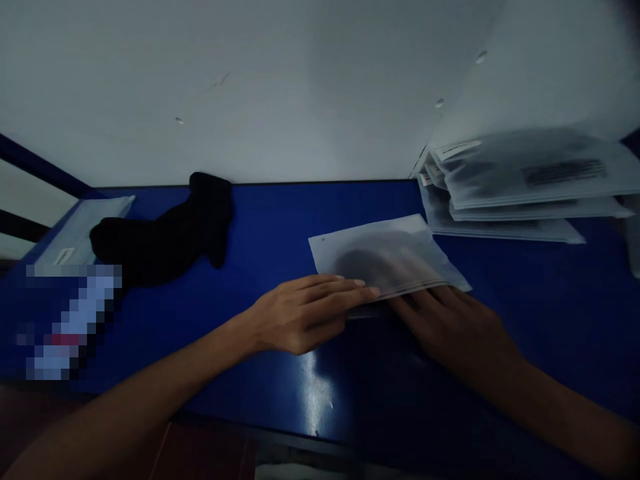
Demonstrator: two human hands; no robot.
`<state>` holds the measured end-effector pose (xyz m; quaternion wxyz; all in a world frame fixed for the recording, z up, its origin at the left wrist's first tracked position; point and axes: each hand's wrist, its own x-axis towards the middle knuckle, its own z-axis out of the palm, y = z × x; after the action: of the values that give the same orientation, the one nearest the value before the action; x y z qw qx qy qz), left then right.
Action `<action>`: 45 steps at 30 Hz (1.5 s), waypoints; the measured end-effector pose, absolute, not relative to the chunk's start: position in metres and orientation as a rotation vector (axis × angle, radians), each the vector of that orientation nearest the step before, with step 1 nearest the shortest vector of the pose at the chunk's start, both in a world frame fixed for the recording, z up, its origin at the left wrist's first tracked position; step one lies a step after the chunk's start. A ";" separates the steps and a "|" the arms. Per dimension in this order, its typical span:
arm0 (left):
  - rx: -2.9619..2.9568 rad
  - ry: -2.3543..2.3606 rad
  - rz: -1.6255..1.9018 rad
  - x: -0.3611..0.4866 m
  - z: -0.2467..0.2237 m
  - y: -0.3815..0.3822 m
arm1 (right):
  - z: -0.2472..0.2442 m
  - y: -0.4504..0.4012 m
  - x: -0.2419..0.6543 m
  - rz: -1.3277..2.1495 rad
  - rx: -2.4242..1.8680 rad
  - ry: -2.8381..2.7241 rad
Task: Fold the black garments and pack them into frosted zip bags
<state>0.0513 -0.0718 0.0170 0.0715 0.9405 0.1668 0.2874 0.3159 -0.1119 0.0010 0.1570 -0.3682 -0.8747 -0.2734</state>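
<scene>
1. Closest to me is a strip of reddish floor [205, 447], then the near edge of a shiny blue counter [265, 227] with a bright glare patch on it.
2. Left hand [305, 313] comes in with its fingers fairly straight and together, lying along the near edge of a frosted plastic bag [377, 247]. Its thumb is hidden, so I can't tell if the grip is actually pinching anything.
3. Right hand [450, 320] has its fingers slipped in under the bag's top layer at that same near edge; you can see them, kinda hazy, through the plastic. Can't tell if that grip is holding anything either.
4. The bag itself sits right of the middle of the counter, tilted a bit, with a blurry dark shape showing inside.
5. Way over left there's a pixelated patch [95, 303], no clue what's under it. Just beyond is a crumpled black cloth [173, 233], beside another plastic bag with a label [105, 208].
6. Back right: a messy pile of similar bags [540, 167], up near the pale wall [250, 80].
</scene>
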 end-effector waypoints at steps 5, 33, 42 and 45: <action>2.776 0.545 0.846 0.051 0.017 -0.075 | 0.005 -0.108 0.314 -0.771 -1.044 -2.513; 3.210 0.744 0.614 0.033 0.008 -0.051 | -0.004 -0.082 0.341 -0.436 -0.804 -2.337; 3.226 0.678 0.826 0.041 0.009 -0.052 | -0.007 -0.090 0.334 -0.341 -0.740 -2.222; 3.230 0.553 0.947 0.047 0.007 -0.056 | -0.005 -0.094 0.329 -0.299 -0.715 -2.219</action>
<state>0.0469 -0.0559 0.0075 -0.1342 0.9383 0.1608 0.2753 0.3286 -0.0942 -0.0052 0.3851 -0.2808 -0.8713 -0.1173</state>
